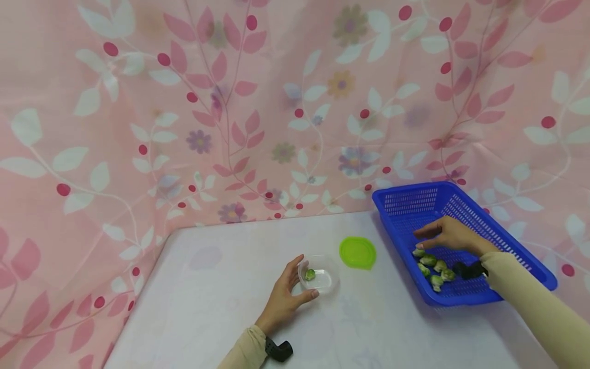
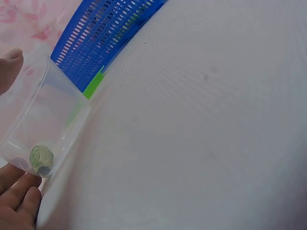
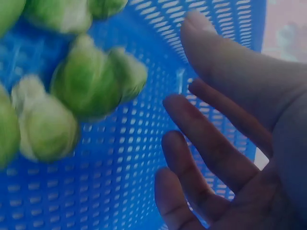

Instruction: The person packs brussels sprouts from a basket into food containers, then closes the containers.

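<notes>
My left hand (image 1: 283,296) holds a clear plastic container (image 1: 331,279) on the table, thumb on the near side and fingers round the far side. One Brussels sprout (image 1: 310,274) lies inside it, and this sprout (image 2: 41,158) shows through the wall in the left wrist view. Over the blue basket (image 1: 400,237), my right hand (image 1: 449,234) hovers with its fingers spread and nothing between them. Several Brussels sprouts (image 1: 436,282) lie below it at the basket's near left. In the right wrist view the sprouts (image 3: 86,81) sit apart from the fingertips.
A bright green lid (image 1: 357,252) lies flat on the white table (image 1: 207,297), between the container and the basket. Behind the table hangs a pink floral cloth (image 1: 276,113). The basket's raised rim runs along the table's right side.
</notes>
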`<move>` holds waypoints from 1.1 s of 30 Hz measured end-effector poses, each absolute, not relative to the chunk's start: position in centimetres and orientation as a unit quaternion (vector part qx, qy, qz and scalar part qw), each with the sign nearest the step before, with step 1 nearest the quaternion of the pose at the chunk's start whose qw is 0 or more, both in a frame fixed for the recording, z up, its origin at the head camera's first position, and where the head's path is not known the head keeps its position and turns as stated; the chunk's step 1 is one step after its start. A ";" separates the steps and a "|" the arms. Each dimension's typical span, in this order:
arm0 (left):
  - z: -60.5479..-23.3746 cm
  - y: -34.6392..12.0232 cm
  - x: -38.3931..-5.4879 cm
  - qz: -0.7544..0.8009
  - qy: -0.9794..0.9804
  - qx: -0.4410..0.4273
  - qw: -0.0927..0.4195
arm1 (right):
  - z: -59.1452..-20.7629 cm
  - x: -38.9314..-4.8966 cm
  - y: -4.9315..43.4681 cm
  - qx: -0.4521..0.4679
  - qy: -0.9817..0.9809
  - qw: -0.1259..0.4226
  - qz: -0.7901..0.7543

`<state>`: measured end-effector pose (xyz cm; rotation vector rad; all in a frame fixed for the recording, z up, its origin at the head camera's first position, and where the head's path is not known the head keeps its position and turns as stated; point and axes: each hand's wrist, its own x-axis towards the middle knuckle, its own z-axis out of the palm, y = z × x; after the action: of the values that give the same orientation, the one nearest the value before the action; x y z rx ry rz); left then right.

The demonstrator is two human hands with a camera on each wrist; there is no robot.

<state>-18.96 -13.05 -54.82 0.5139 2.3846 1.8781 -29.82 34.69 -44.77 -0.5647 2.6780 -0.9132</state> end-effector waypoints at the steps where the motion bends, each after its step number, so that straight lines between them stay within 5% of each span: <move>1: -54.8 -13.1 -19.0 0.610 0.774 0.165 0.033 | -44.9 -30.0 34.8 -0.202 0.919 0.132 -0.313; 11: -54.9 -13.0 -19.1 0.612 0.772 0.170 0.035 | -45.6 -30.9 35.7 -0.191 0.902 0.221 -0.318; 33: -55.0 -13.2 -19.1 0.610 0.773 0.169 0.037 | -46.6 -31.5 35.5 -0.184 0.888 0.259 -0.332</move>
<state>-19.13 -13.23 -55.00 0.5175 2.3746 1.8725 -31.47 35.50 -46.56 -0.4975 2.4078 -0.8991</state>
